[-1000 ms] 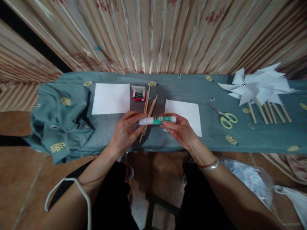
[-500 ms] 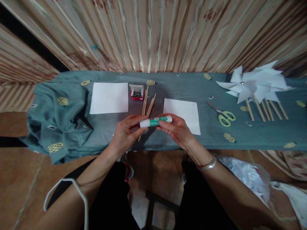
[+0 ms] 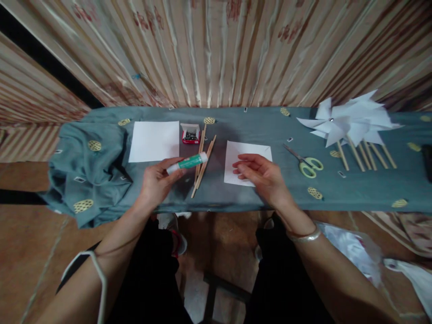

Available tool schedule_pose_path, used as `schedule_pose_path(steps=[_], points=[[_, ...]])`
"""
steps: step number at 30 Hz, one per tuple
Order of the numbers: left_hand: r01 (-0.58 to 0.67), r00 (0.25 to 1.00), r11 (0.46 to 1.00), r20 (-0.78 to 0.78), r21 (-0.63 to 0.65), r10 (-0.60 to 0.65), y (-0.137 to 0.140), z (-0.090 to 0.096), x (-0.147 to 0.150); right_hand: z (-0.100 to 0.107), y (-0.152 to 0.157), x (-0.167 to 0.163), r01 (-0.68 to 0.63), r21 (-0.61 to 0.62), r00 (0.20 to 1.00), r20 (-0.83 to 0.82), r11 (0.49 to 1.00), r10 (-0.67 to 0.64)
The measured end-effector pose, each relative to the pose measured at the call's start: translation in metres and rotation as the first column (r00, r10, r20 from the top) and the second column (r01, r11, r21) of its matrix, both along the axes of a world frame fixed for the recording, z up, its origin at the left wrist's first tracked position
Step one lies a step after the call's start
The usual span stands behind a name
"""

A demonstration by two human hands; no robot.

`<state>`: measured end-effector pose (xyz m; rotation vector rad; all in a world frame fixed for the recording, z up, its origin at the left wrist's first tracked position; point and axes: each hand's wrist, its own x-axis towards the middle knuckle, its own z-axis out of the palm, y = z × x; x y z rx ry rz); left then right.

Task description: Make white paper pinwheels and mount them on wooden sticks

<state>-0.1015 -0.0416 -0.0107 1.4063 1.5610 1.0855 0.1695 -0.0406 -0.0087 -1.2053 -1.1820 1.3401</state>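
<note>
My left hand (image 3: 158, 180) grips a green and white glue stick (image 3: 189, 162) by one end, holding it over several wooden sticks (image 3: 206, 164). Over a square of white paper (image 3: 232, 157) hovers my right hand (image 3: 261, 175), fingers apart and nothing in them; I cannot tell whether it touches the sheet. A fold or pencil line shows at that paper's upper right corner. Behind the glue stick stands a small red and white box (image 3: 191, 134) of dark metal bits. A stack of white paper (image 3: 155, 140) lies left of the box.
Green-handled scissors (image 3: 305, 164) lie right of the square paper. Several white paper pinwheels (image 3: 354, 119) on sticks rest at the right. Bunched green cloth (image 3: 91, 166) covers the table's left end. A pleated curtain (image 3: 216, 54) hangs behind; a plastic bag (image 3: 351, 247) is on the floor.
My right hand has let go of the glue stick and moved right, over the square paper. My left hand has carried the stick leftward, tilting its far end up.
</note>
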Motion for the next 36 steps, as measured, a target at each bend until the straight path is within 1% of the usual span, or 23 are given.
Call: schedule_pose_path(steps=[1,2,3,4,5,6,7,8,9,11,13,14,15,16,17,18,20,22,25,28,31,33,36], points=[[-0.027,0.998,0.999,-0.06,-0.037,0.024,0.003,-0.003,-0.007,0.0,0.001,0.013,0.039,0.053,0.997,0.057,0.998,-0.042],[-0.052,0.992,0.998,-0.115,-0.046,0.046,0.005,-0.007,-0.014,-0.001,0.0,0.027,0.069,0.106,0.989,0.124,0.992,-0.082],[-0.06,0.983,0.998,-0.178,-0.026,0.055,0.007,-0.01,-0.021,-0.002,-0.001,0.04,0.089,0.159,0.971,0.208,0.983,-0.121],[-0.066,0.964,0.997,-0.258,0.033,0.072,0.008,-0.013,-0.027,-0.003,-0.003,0.053,0.096,0.215,0.937,0.309,0.972,-0.161],[-0.008,0.934,0.998,-0.356,0.067,0.031,0.009,-0.015,-0.033,-0.004,-0.006,0.064,0.078,0.261,0.887,0.422,0.962,-0.187],[0.027,0.897,0.994,-0.442,0.108,0.024,0.01,-0.016,-0.037,-0.005,-0.01,0.073,0.039,0.3,0.82,0.535,0.953,-0.202],[0.061,0.86,0.992,-0.51,0.114,0.006,0.011,-0.015,-0.041,-0.007,-0.014,0.082,-0.019,0.329,0.752,0.628,0.944,-0.203],[0.111,0.819,0.987,-0.573,0.115,-0.025,0.011,-0.013,-0.044,-0.008,-0.018,0.088,-0.085,0.344,0.686,0.701,0.935,-0.195],[0.137,0.781,0.98,-0.624,0.142,-0.019,0.011,-0.01,-0.045,-0.009,-0.022,0.093,-0.148,0.348,0.63,0.755,0.925,-0.183],[0.18,0.712,0.952,-0.7,0.249,0.048,0.009,-0.002,-0.039,-0.013,-0.029,0.099,-0.244,0.344,0.555,0.817,0.907,-0.16],[0.261,0.666,0.883,-0.735,0.39,0.128,0.006,0.005,-0.022,-0.016,-0.035,0.101,-0.29,0.34,0.518,0.842,0.895,-0.152],[0.332,0.659,0.831,-0.74,0.446,0.134,0.003,0.006,-0.009,-0.017,-0.038,0.1,-0.302,0.343,0.513,0.845,0.89,-0.151],[0.417,0.665,0.775,-0.741,0.475,0.097,0.0,0.006,0.007,-0.018,-0.041,0.099,-0.312,0.346,0.514,0.845,0.885,-0.149],[0.494,0.679,0.72,-0.734,0.487,0.031,-0.004,0.005,0.024,-0.019,-0.043,0.097,-0.316,0.351,0.521,0.841,0.881,-0.148],[0.585,0.674,0.657,-0.736,0.476,-0.067,-0.007,0.002,0.042,-0.019,-0.046,0.096,-0.314,0.353,0.533,0.834,0.881,-0.144],[0.635,0.66,0.637,-0.736,0.438,-0.151,-0.011,-0.002,0.059,-0.018,-0.048,0.094,-0.305,0.351,0.55,0.824,0.885,-0.138],[0.69,0.639,0.601,-0.729,0.402,-0.245,-0.015,-0.01,0.09,-0.016,-0.05,0.092,-0.27,0.334,0.589,0.799,0.903,-0.119],[0.719,0.611,0.593,-0.738,0.363,-0.288,-0.014,-0.016,0.111,-0.013,-0.05,0.092,-0.236,0.312,0.623,0.775,0.92,-0.103],[0.739,0.584,0.59,-0.745,0.325,-0.321,-0.005,-0.021,0.127,-0.01,-0.047,0.094,-0.235,0.311,0.631,0.769,0.921,-0.098],[0.747,0.579,0.591,-0.734,0.303,-0.355,0.002,-0.024,0.131,-0.009,-0.044,0.096,-0.283,0.305,0.636,0.769,0.909,-0.06],[0.75,0.585,0.576,-0.732,0.325,-0.35,0.004,-0.025,0.133,-0.011,-0.044,0.096,-0.32,0.267,0.656,0.755,0.909,0.009],[0.749,0.593,0.565,-0.731,0.347,-0.337,0.003,-0.024,0.133,-0.011,-0.042,0.096,-0.324,0.246,0.668,0.743,0.913,0.037],[0.75,0.601,0.554,-0.723,0.362,-0.341,0.004,-0.023,0.132,-0.011,-0.038,0.096,-0.303,0.241,0.693,0.72,0.922,0.04]])
